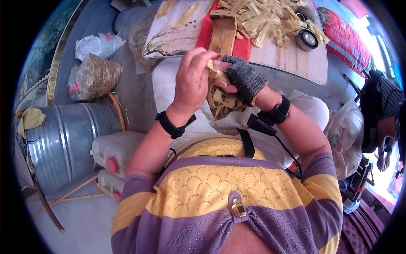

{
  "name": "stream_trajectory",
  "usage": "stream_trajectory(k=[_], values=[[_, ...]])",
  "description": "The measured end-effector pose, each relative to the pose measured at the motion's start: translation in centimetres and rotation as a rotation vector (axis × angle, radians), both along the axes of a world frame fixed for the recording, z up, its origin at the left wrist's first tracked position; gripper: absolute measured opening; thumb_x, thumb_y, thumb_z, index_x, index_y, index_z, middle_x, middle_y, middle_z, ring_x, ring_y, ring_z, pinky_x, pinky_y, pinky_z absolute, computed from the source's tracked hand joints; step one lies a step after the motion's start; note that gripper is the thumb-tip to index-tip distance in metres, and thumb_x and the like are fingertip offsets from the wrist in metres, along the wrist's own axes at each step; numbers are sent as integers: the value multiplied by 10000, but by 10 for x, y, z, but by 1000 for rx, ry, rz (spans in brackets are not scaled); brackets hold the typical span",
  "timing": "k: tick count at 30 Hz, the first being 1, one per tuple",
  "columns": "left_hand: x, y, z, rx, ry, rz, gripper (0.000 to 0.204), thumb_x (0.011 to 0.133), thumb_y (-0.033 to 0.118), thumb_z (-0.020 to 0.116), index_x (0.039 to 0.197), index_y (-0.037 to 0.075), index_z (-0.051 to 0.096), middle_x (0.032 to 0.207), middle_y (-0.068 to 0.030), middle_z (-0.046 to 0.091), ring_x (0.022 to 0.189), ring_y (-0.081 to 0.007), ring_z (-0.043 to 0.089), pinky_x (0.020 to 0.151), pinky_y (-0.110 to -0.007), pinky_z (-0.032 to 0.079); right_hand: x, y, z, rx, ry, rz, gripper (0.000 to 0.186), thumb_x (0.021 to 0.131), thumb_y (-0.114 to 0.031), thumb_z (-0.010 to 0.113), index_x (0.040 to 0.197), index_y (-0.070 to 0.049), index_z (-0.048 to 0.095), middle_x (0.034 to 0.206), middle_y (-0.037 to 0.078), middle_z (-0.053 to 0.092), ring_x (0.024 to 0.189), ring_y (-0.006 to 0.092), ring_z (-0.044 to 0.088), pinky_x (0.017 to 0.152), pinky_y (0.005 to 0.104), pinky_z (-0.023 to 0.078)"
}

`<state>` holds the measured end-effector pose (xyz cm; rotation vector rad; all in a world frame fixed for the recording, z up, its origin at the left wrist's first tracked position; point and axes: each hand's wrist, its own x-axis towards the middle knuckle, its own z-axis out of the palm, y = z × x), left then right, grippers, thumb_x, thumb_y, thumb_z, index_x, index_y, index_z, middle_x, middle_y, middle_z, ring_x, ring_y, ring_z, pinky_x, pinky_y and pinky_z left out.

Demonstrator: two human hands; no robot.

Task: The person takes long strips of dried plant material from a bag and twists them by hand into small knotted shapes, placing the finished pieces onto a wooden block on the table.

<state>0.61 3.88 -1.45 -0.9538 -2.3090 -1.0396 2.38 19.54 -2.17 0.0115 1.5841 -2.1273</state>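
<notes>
A pale yellow, fibrous strip (216, 73), folded or bunched up, is held between my two hands just off the near edge of the table. My bare left hand (192, 80) pinches its upper end between thumb and fingers. My right hand (246, 79), in a grey fingerless knit glove, is closed round the lower part. Below them, between my knees, lie many curled strips (222, 106) on a white cloth or bag. In front of the hands, a wooden board with a raised block (223, 31) rests on a red cloth (244, 50).
Loose strips (264, 19) are heaped on the table (292, 59), beside a round black-and-silver object (308, 40). Filled sacks (96, 76) and a metal drum (69, 139) stand left, near white jugs (118, 152). A red sack (344, 40) and another person's arm (385, 131) are right.
</notes>
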Motion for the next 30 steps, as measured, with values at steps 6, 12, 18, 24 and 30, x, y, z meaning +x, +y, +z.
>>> stream_trajectory(k=[6,12,18,24,30], values=[[2,-7,2,169,-778,-138,169,885,25,397,986,10,533,1012,-97,546,878,-208,543,759,-283,427,6,7,5,376,656,-129,375,866,-356,524,890,13,587,681,112,585,622,192,578,603,305,458],[-7,-10,-2,651,-1190,-408,194,885,42,430,1065,0,488,1000,-44,544,899,-106,521,800,-221,415,-8,17,20,399,444,-113,347,778,-315,647,893,11,619,633,86,595,616,133,574,574,263,447],[-6,0,-13,439,-802,-103,100,889,42,468,890,-3,557,720,-18,588,701,-65,552,662,-215,449,-8,14,12,290,259,5,385,816,-386,581,826,-6,641,571,38,527,528,94,499,530,245,409],[3,5,2,416,-687,-52,144,898,104,486,844,2,573,658,-20,582,633,-74,549,605,-224,452,-10,10,6,358,376,-156,406,853,-403,503,816,-21,633,577,46,543,537,112,515,533,259,415],[-15,-13,7,277,-471,19,141,890,96,504,866,-16,586,632,-9,559,616,-75,530,602,-208,431,-23,36,4,-52,72,-263,317,825,-349,555,801,-35,583,600,19,475,535,116,496,530,239,424]])
